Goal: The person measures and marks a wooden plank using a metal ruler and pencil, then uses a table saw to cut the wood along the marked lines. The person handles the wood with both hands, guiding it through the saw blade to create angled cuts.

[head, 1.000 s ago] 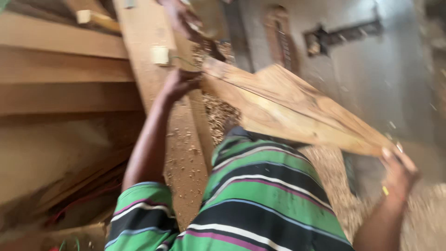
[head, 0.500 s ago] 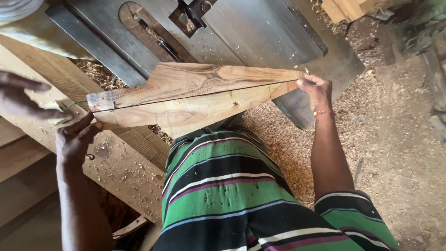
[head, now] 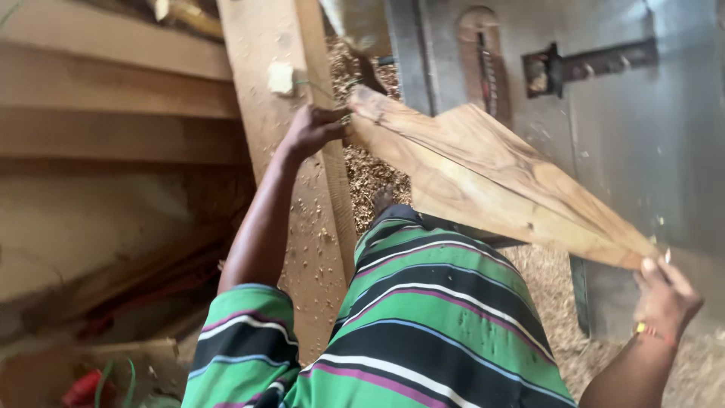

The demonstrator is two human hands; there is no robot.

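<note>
The tapered wooden board [head: 491,181] had been swung off the saw table [head: 642,143], its long axis slanting between the clasping left hand [head: 313,132] and the right hand [head: 664,298] gripping its narrow end.

Far right, a grey metal saw table [head: 642,151], its slotted insert [head: 483,72] set into the top, a dark bracket [head: 585,64] just beside it. Sawdust and shavings [head: 370,174] heaped along the table's left edge, more spread near right across the floor [head: 551,279]. Running near to far through the middle, a long pale plank [head: 283,98] dusted with chips. Left, wide timber boards [head: 106,83] stacked in steps. Near left, something red [head: 83,389] beside a green loop [head: 117,378], blurred.
</note>
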